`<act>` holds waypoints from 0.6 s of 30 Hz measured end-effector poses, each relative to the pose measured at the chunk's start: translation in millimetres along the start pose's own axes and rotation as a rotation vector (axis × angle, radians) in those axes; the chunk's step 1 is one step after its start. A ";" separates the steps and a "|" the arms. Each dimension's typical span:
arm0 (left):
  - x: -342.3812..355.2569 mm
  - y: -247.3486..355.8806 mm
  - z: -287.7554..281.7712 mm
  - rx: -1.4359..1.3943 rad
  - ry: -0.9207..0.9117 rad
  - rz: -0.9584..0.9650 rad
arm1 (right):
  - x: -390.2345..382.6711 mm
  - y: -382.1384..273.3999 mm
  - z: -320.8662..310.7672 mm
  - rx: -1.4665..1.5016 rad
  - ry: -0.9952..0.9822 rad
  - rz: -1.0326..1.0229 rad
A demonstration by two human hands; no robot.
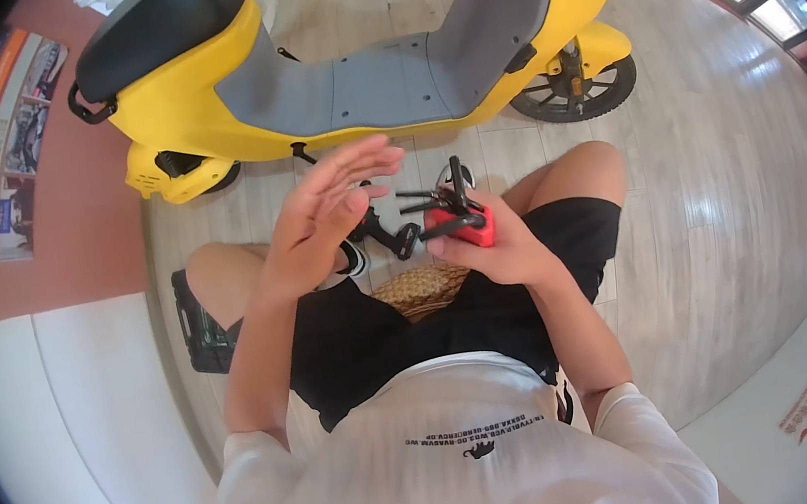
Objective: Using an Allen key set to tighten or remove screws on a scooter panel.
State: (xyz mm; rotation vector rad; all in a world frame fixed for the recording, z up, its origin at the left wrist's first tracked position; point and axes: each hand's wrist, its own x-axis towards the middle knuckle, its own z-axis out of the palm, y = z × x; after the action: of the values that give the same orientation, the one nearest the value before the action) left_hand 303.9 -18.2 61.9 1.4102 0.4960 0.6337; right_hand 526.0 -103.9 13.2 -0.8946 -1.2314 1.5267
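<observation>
My right hand (499, 250) grips a red folding hex key set (471, 229), with several black keys swung out at different angles. My left hand (328, 211) is raised to the left of it, fingers extended and holding nothing, a gap apart from the keys. Behind and between my hands a black tool, perhaps a cordless drill (392, 238), lies on the floor, partly hidden. A woven mat (419, 295) shows between my bent legs.
A yellow scooter (164, 110) with a grey footboard stands across the floor ahead of me. A black open case (199, 327) lies by my left knee. A wall with posters is at left, a white signboard (782, 377) at lower right, a window at upper right.
</observation>
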 end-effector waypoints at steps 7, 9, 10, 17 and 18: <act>10.9 -180.2 -100.4 0.305 0.113 -0.641 | 36.8 45.5 -6.6 -0.263 0.168 0.036; 20.5 -252.3 -129.3 0.675 0.139 -0.898 | 48.2 68.5 -14.7 -0.278 0.330 0.064; 8.2 -282.8 -133.1 0.725 0.121 -0.921 | 46.7 78.0 -21.5 -0.410 0.365 0.108; -12.9 -366.3 -98.9 0.262 -0.420 -0.867 | 47.3 135.3 -36.1 -0.658 0.466 0.299; -5.3 -371.0 -101.4 0.288 -0.417 -0.881 | 48.5 142.2 -36.9 -0.670 0.449 0.384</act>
State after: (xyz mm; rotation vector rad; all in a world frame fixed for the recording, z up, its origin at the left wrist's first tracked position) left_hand 273.8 36.6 -317.7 1.3666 0.8112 -0.4477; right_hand 515.0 -53.5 -132.7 -1.8885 -1.2871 1.0822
